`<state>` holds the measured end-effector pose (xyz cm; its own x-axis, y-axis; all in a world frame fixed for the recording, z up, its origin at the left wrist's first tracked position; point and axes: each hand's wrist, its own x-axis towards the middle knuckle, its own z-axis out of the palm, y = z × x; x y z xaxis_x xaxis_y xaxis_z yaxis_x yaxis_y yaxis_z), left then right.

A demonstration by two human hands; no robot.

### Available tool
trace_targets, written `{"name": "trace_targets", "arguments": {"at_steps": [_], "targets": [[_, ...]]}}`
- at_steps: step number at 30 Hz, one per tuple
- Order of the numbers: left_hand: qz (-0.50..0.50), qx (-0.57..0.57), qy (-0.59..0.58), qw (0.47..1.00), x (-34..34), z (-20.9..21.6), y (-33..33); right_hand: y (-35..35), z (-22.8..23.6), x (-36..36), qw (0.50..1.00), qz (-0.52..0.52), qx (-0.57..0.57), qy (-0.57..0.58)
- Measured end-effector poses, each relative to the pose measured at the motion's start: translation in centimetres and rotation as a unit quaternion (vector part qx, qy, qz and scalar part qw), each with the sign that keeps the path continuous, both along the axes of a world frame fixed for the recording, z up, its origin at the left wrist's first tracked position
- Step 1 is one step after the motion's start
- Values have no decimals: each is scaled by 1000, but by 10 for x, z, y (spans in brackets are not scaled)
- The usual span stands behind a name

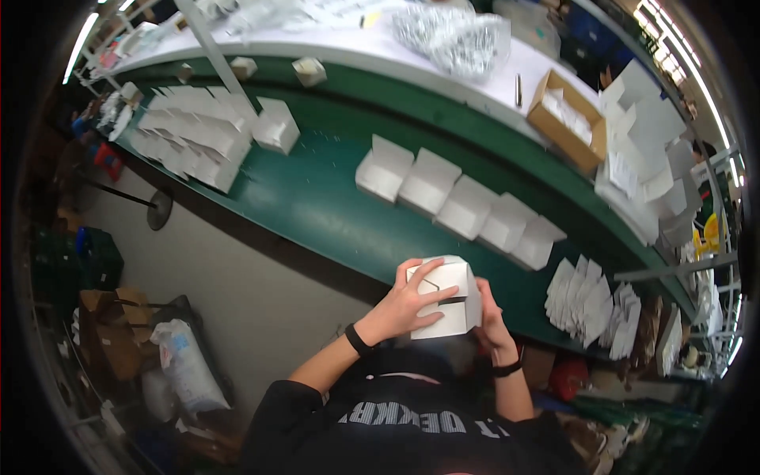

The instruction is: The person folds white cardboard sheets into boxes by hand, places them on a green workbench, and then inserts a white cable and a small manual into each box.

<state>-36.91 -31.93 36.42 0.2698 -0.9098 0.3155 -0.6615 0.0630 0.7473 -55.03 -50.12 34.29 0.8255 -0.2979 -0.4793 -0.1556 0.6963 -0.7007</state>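
A small white cardboard box (451, 321) is between my two hands, close in front of my body at the near edge of the green work surface. Its end flaps face up toward me, with a dark gap between them. My left hand (408, 299) grips it from the left, several fingers lying across the flaps. Around the right side of the box is my right hand (492, 317), partly hidden behind a raised side panel. Just beyond, a row of open white boxes (465, 207) stands on the green work surface (317, 214), lids up.
Many open white boxes (194, 134) are grouped at the far left, with a single box (275, 127) beside them. Folded white cartons (582, 301) stack at the right. A brown carton (567, 120) and clear plastic bag (455, 39) lie on the upper shelf. A white sack (188, 366) stands below left.
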Motion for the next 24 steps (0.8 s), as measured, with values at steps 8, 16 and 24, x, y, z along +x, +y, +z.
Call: {"name": "trace_targets", "arguments": {"at_steps": [8, 16, 24], "targets": [[-20, 24, 294, 955, -7, -33, 24, 21, -26, 6, 988, 37, -114, 94], [21, 58, 52, 997, 8, -61, 48, 29, -70, 51, 923, 182, -323, 106], [277, 99, -31, 955, 37, -140, 88, 13, -37, 163, 975, 224, 7, -2]]}}
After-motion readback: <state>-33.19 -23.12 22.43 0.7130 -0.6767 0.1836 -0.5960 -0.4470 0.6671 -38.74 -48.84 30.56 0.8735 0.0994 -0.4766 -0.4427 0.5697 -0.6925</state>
